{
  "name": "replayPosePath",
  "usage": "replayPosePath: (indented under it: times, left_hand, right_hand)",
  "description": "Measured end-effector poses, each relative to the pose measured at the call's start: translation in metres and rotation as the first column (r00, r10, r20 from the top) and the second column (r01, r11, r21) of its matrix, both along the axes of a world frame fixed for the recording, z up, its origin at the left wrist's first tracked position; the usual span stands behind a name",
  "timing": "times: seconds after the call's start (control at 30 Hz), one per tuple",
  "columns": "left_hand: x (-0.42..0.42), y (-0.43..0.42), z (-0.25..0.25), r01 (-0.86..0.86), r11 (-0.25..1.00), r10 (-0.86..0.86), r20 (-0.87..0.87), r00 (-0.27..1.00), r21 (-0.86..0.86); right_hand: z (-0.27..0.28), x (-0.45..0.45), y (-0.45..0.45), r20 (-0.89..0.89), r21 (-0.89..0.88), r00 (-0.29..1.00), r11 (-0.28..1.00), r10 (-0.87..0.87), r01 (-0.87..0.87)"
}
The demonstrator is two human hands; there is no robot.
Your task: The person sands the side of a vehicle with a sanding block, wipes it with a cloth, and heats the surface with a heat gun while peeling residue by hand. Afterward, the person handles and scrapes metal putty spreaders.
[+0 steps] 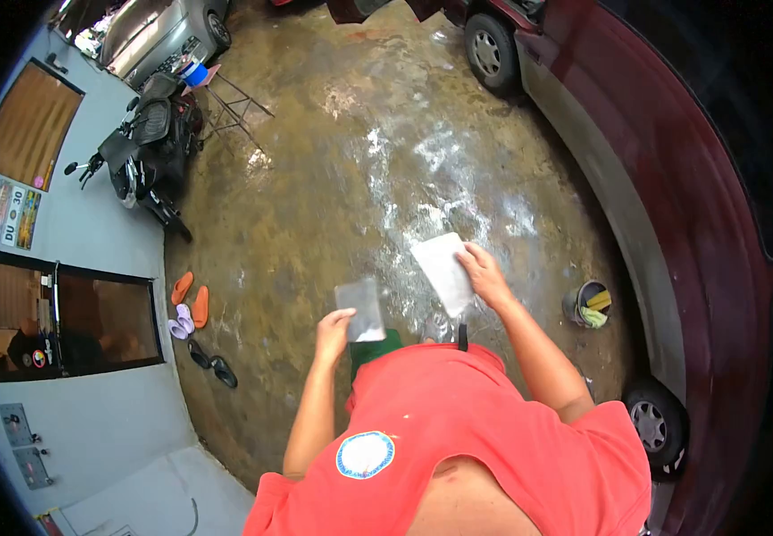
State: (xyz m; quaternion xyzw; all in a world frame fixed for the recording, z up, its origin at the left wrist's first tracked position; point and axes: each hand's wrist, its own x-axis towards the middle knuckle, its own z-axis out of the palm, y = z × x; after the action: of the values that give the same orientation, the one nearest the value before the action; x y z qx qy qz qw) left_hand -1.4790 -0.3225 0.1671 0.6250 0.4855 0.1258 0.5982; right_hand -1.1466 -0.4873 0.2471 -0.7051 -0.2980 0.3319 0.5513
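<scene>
My left hand (334,336) pinches the edge of a clear plastic sleeve (361,309), with its thumb lying on the front. My right hand (484,273) grips the right side of a white rectangular packet (444,271), which is tilted. The two items are held apart in front of my waist, over the wet floor (306,179). What the packet contains cannot be made out.
A dark red vehicle (618,152) runs along the right, with a bucket (587,304) holding a sponge and cloth beside it. At left are a motorcycle (150,143), a folding stand (234,112), several shoes (200,306) and a wall (127,232). A silver car (150,40) stands behind.
</scene>
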Motion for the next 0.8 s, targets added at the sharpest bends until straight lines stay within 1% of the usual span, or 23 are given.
replayPosePath:
  times: [0.03,0.07,0.1,0.13,0.17,0.23,0.33,0.37,0.4,0.43,0.47,0.57,0.6,0.67,0.7,0.73,0.77,0.8]
  left_hand:
    - [0.032,0.001,0.032,-0.014,1.0,0.016,0.096,0.995,-0.024]
    - [0.061,0.001,0.075,-0.049,0.985,0.074,0.149,0.986,-0.162]
    - [0.081,0.003,0.103,-0.075,0.951,0.137,0.192,0.972,-0.301]
    - [0.09,0.012,0.096,-0.014,0.949,0.116,0.307,0.945,-0.316]
    - [0.102,0.018,0.102,-0.054,0.941,0.189,0.385,0.903,-0.335]
    - [0.113,0.04,0.096,-0.099,0.962,0.198,0.401,0.894,-0.256]
    - [0.122,0.093,0.083,-0.121,0.97,0.19,0.347,0.918,-0.209]
    - [0.127,0.111,0.086,-0.17,0.956,0.259,0.413,0.873,-0.241]
    - [0.133,0.129,0.095,-0.213,0.938,0.325,0.474,0.818,-0.274]
    - [0.139,0.144,0.104,-0.253,0.916,0.387,0.529,0.755,-0.31]
    - [0.145,0.163,0.113,-0.302,0.905,0.422,0.539,0.729,-0.299]
    - [0.155,0.22,0.119,-0.344,0.918,0.394,0.557,0.731,-0.198]
    - [0.158,0.239,0.115,-0.351,0.919,0.39,0.56,0.731,-0.181]
    - [0.165,0.27,0.106,-0.358,0.922,0.378,0.556,0.74,-0.151]
    - [0.168,0.283,0.104,-0.354,0.92,0.385,0.567,0.728,-0.17]
    - [0.173,0.296,0.104,-0.349,0.919,0.389,0.578,0.717,-0.185]
    - [0.179,0.311,0.109,-0.342,0.919,0.388,0.596,0.703,-0.195]
    - [0.187,0.324,0.115,-0.336,0.91,0.411,0.629,0.66,-0.242]
  right_hand:
    - [0.015,-0.003,0.028,-0.042,0.049,0.999,0.999,0.018,-0.016]
    - [0.019,-0.005,0.053,-0.072,0.096,0.996,0.995,0.047,-0.04]
    - [0.019,-0.009,0.075,-0.104,0.141,0.991,0.988,0.08,-0.065]
    - [0.018,-0.015,0.096,-0.159,0.168,0.982,0.983,0.099,-0.072]
    - [0.021,-0.018,0.112,-0.042,0.124,0.993,0.987,0.112,-0.106]
    - [0.043,-0.025,0.139,0.008,0.031,0.984,0.983,0.179,-0.179]
    - [0.03,-0.023,0.185,-0.035,0.157,0.986,0.975,0.165,-0.158]
    - [0.038,-0.02,0.201,-0.267,0.17,0.95,0.978,0.161,-0.118]
    - [0.053,-0.016,0.216,-0.483,0.175,0.862,0.982,0.153,-0.076]
    - [0.06,-0.013,0.229,-0.674,0.17,0.724,0.985,0.143,-0.036]
    - [0.064,-0.011,0.244,-0.688,0.214,0.707,0.977,0.164,-0.018]
    - [0.074,-0.016,0.287,-0.658,0.163,0.746,0.987,0.103,0.007]
    - [0.062,-0.015,0.302,-0.719,0.159,0.689,0.987,0.093,0.033]
    - [0.06,-0.017,0.329,-0.763,0.224,0.635,0.971,0.12,0.085]
    - [0.061,-0.018,0.339,-0.788,0.246,0.602,0.962,0.128,0.117]
    - [0.062,-0.016,0.349,-0.772,0.25,0.621,0.963,0.137,0.099]
    - [0.067,-0.014,0.359,-0.791,0.266,0.589,0.96,0.164,0.09]
    - [0.074,-0.014,0.37,-0.808,0.286,0.557,0.955,0.194,0.081]
